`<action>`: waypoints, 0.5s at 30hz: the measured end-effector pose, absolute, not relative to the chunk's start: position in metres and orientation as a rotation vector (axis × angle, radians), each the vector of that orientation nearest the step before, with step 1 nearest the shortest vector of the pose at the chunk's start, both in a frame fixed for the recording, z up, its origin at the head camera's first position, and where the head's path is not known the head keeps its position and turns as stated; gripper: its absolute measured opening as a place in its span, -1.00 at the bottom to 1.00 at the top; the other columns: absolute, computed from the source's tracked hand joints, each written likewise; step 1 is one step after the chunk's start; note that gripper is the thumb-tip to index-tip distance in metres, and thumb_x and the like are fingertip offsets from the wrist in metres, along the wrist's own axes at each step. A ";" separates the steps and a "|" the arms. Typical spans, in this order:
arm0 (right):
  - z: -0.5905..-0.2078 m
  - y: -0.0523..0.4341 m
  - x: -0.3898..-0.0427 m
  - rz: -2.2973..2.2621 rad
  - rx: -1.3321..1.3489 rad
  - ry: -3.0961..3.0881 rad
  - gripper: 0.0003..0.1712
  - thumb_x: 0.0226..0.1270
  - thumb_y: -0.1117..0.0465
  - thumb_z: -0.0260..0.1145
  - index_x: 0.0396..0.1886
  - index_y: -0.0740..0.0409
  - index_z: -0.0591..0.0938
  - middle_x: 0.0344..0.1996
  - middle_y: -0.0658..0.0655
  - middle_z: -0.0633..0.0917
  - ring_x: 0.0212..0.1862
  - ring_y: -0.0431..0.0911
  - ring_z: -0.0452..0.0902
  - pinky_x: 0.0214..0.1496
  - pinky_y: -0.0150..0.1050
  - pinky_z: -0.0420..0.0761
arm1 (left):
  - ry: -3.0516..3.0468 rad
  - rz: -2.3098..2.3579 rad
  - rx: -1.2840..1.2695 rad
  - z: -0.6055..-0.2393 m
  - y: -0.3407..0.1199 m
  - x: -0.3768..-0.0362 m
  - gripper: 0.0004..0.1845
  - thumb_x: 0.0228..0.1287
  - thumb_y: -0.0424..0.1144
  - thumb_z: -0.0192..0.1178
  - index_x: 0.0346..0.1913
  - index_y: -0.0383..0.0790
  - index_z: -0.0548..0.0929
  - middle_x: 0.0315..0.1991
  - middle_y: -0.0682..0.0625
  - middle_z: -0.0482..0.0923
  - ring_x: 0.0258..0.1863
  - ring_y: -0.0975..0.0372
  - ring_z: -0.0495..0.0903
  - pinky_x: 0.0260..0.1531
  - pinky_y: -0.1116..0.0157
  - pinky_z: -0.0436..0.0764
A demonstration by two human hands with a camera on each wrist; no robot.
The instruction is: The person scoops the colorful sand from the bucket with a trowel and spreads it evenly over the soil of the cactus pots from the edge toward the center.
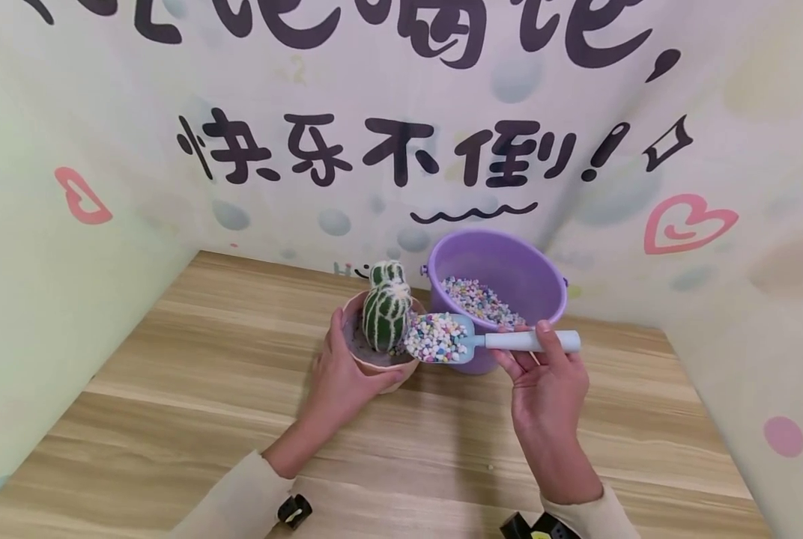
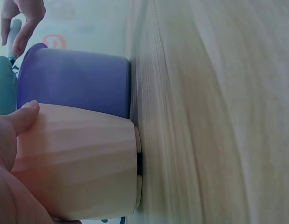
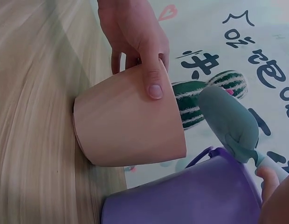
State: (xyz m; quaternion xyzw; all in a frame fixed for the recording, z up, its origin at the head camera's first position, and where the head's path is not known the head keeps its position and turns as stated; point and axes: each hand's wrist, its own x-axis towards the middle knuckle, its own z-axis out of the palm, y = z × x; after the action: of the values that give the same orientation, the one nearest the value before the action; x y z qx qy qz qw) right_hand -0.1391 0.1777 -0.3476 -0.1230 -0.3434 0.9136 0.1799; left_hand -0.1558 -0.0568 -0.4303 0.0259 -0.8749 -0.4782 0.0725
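Observation:
A potted green cactus (image 1: 383, 318) with white fuzzy ribs stands in a pale peach flowerpot (image 3: 130, 126) on the wooden table. My left hand (image 1: 341, 378) grips this pot at its side, thumb and fingers spread round the rim. In my right hand (image 1: 551, 393) is a light blue scoop (image 1: 529, 341), pinched by its handle. Small multicoloured pebbles (image 1: 435, 338) fill the blade, and its tip overlaps the pot's right rim in the head view. From the right wrist view, the blade's underside shows beside the cactus.
A purple bucket (image 1: 523, 281) stands directly behind and right of the pot, with more coloured pebbles (image 1: 479, 299) inside. The wooden tabletop (image 1: 192, 382) meets a printed wall (image 1: 347, 195) at the back and walls at both sides. One tiny pebble lies on the table near the right forearm.

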 end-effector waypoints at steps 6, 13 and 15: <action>-0.349 0.173 -0.137 2.535 -0.331 -1.004 -0.72 0.24 0.29 0.41 -0.23 0.34 0.48 -0.45 0.27 0.73 -0.40 0.08 0.74 -0.41 -0.04 0.71 | -2.623 -1.380 0.087 -0.428 -0.053 -0.154 0.47 -0.33 0.19 0.59 0.55 -0.12 -0.22 0.47 -0.29 0.08 0.38 -0.17 0.19 0.33 -0.22 0.18; -0.352 0.169 -0.137 2.487 -0.318 -1.070 -0.69 0.20 0.29 0.43 -0.21 0.34 0.49 -0.45 0.25 0.74 -0.38 0.07 0.75 -0.34 -0.02 0.70 | -2.619 -1.330 0.090 -0.429 -0.051 -0.153 0.47 -0.33 0.23 0.58 0.55 -0.15 -0.20 0.46 -0.30 0.11 0.38 -0.14 0.21 0.31 -0.20 0.20; -0.353 0.168 -0.138 2.478 -0.313 -1.085 -0.69 0.22 0.30 0.42 -0.19 0.35 0.49 -0.44 0.25 0.74 -0.41 0.06 0.75 -0.34 -0.02 0.70 | -2.621 -1.323 0.096 -0.429 -0.051 -0.153 0.47 -0.33 0.25 0.57 0.55 -0.15 -0.20 0.46 -0.30 0.11 0.38 -0.14 0.21 0.31 -0.20 0.21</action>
State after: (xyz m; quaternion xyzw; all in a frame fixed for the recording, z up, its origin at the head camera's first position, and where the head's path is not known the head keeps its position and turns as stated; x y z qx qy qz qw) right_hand -0.1376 0.1679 -0.3530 -0.1123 -0.3899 0.8901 0.2077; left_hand -0.1525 -0.0508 -0.4292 0.0327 -0.8875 -0.4482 0.1019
